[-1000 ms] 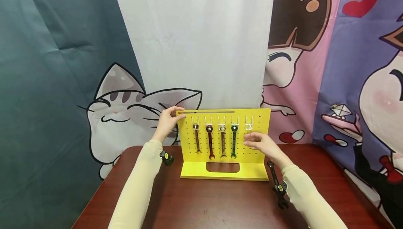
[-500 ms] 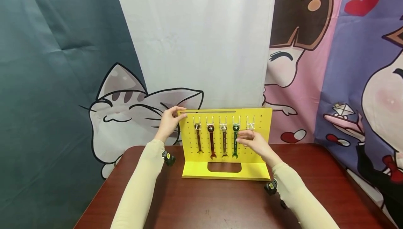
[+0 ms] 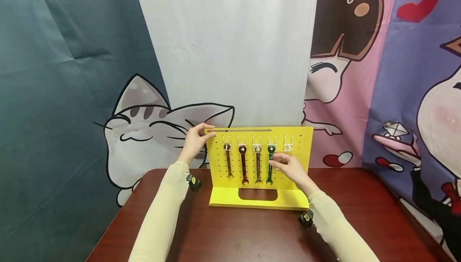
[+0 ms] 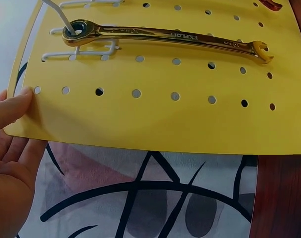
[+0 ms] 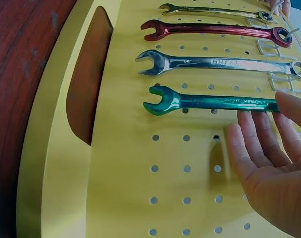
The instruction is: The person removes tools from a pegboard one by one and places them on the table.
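A yellow pegboard stand (image 3: 221, 198) stands upright on the table. My left hand (image 3: 195, 140) pinches its upper left corner, thumb on the front face and fingers behind. Several combination wrenches hang by their ring ends from white hooks: a gold wrench (image 4: 165, 34), a red wrench (image 5: 214, 30), a silver wrench (image 5: 214, 63) and a green wrench (image 5: 214, 101). My right hand (image 3: 289, 170) holds the green wrench's shank near the ring end, thumb in front and fingertips on its other side. In the right wrist view that ring end is hidden behind the thumb.
To the right of the green wrench, a white hook (image 3: 288, 144) carries nothing. The stand's base has a cutout (image 3: 257, 194) in it. A dark red table (image 3: 248, 234) lies below, and a printed curtain (image 3: 234, 54) hangs behind.
My right hand has moved left from beside the bare hook to the green wrench and taken hold of it. The black wrench on the right is now hidden behind my right arm. My left hand stays put.
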Demonstrator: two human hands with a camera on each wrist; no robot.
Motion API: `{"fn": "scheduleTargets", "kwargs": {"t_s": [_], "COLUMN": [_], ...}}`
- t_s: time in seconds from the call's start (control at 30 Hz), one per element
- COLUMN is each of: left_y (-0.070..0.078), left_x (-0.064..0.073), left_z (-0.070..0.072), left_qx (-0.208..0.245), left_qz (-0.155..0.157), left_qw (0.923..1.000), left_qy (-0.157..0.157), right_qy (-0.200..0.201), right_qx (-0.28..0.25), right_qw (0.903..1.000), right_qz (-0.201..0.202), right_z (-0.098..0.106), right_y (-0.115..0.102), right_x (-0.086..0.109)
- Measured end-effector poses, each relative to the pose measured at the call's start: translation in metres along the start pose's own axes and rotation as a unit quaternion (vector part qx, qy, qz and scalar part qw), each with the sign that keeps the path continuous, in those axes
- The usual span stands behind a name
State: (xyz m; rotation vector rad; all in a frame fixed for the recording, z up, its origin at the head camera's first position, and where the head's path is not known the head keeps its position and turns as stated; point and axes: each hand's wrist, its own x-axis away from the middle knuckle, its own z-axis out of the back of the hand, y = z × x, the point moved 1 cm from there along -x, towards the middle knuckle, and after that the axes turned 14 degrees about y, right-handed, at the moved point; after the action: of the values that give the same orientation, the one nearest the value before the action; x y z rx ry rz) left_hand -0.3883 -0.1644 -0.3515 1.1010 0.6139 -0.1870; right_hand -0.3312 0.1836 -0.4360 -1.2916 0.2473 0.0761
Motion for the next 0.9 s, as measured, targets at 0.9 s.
{"fn": "scheduleTargets", "kwargs": {"t_s": [0.9], "left_y": [0.0020], "left_x": [-0.0005], "left_z": [0.0020], "left_qx": [0.000], "left_qz": [0.003], "left_qw": [1.0000], "left_qy": [-0.003], "right_qy": [0.017], "right_qx": [-0.035], "right_qw": [0.9991], "right_qz": [-0.015], "right_z": [-0.0003], "right_y": [-0.0052], "right_x": [0.0072]}}
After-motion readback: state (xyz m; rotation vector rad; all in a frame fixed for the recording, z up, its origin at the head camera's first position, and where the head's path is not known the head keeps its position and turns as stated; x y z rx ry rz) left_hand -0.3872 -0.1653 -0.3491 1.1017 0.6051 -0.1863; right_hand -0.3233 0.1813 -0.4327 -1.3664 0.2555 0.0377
